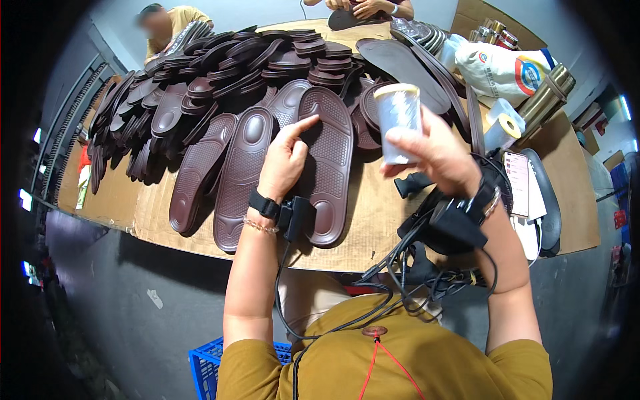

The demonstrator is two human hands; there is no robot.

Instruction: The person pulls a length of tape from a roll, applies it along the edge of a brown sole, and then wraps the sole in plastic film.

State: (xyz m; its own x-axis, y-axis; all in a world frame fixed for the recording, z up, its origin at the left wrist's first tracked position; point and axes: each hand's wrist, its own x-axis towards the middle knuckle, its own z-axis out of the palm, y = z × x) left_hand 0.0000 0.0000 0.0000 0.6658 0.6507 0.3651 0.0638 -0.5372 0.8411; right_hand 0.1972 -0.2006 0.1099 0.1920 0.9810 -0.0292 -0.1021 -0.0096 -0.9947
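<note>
Dark brown moulded shoe insoles lie in front of me. My left hand (287, 157) reaches over a textured insole (327, 153); its index finger is stretched out onto the upper part, the other fingers are curled, and nothing shows in its grip. In my right hand (437, 147) is an upright roll of clear film (399, 117) with a yellowish core rim, held above the table beside the insoles. Left of my left hand, another brown insole (243, 180) rests beside a tilted one (200, 177).
Big heaps of brown insoles (227, 67) cover the far side of the cardboard-covered table (153, 210). At right are a phone (517, 175), a white bag (500, 70), more film rolls (503, 127) and black cables (420, 267). Two people sit across the table. A blue crate (203, 360) stands below.
</note>
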